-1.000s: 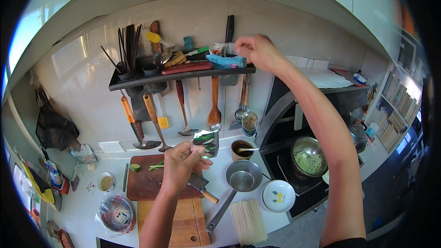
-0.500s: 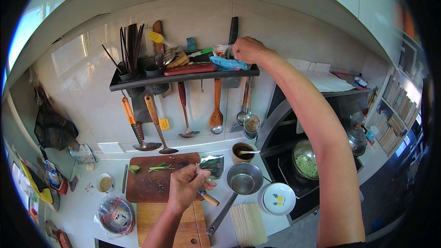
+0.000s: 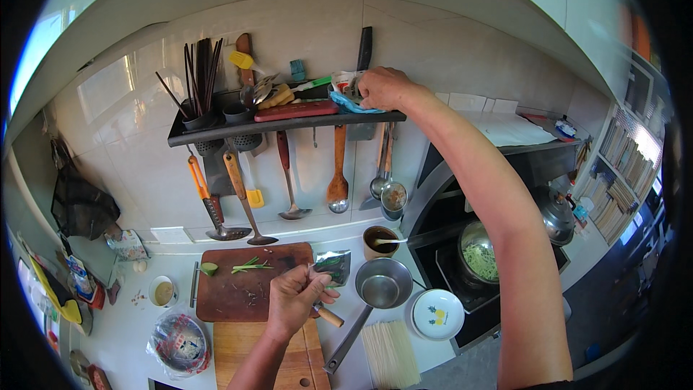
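My left hand (image 3: 294,296) is closed with a small shiny foil packet (image 3: 333,267) pinched in it, over the right edge of the dark brown cutting board (image 3: 216,296). Cut green stalks (image 3: 251,266) and a green vegetable end (image 3: 208,269) lie on that board. A wooden handle (image 3: 330,315) sticks out below this hand. Up at the right end of the black wall shelf (image 3: 281,127), my right hand (image 3: 388,88) reaches down with curled fingers beside a blue plastic bag (image 3: 351,104) and a white-and-red packet (image 3: 344,82). Its fingertips and whatever they grip are hidden.
Ladles and a wooden spoon (image 3: 338,189) hang below the shelf. A saucepan (image 3: 382,284), dry noodles (image 3: 390,353), a plate (image 3: 438,313) and a brown cup (image 3: 380,242) stand at right. Beyond, a pot with green shreds (image 3: 480,258) sits on the stove. A plastic-covered bowl (image 3: 180,343) is at left.
My right hand has sunk a little lower over the shelf's right end, and the blue bag looks more pressed down. My left hand still holds the foil packet, almost unmoved.
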The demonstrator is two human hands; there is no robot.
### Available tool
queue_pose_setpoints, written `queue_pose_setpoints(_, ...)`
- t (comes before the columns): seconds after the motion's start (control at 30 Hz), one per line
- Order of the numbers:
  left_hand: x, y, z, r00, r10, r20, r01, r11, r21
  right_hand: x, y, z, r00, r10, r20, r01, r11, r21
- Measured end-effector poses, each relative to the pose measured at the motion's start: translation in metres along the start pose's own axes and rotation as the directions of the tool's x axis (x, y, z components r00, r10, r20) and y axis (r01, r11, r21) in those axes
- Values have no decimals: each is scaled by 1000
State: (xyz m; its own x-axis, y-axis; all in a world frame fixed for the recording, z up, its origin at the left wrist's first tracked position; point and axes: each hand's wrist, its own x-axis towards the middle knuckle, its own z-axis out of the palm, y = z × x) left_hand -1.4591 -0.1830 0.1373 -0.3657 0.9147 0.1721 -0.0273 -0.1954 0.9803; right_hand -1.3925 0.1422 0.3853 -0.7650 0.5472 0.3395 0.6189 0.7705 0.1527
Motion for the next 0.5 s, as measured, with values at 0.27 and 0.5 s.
queue_pose_setpoints(0.27,-2,-6,-4,1000,-2,-5,2,1000,16,-3,2,14,991,-48,-126,43,998,-39)
queue_pose_setpoints(0.5,-2,-12,-2,999,-43,0,43,999,0,2,18,19,984,8,-176,-5,1000,17)
